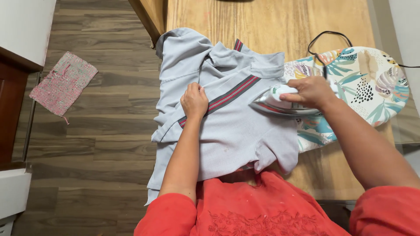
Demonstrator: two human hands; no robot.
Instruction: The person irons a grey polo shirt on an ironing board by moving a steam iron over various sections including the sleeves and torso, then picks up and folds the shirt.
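A light grey shirt [236, 131] with a dark red-striped band [232, 95] lies spread over an ironing board [372, 83] with a leaf-patterned cover. My left hand [194, 100] presses down on the shirt beside the striped band, fingers curled on the cloth. My right hand [310, 91] grips the handle of a white steam iron [280, 104], whose pointed tip rests on the shirt near the right end of the band. A black cord [326, 37] runs from the iron across the board.
The board lies on a wooden table [271, 22]. On the plank floor at the left lies a pink woven mat [63, 83]. Cabinet edges [13, 109] stand at the far left. My red top [262, 205] fills the bottom.
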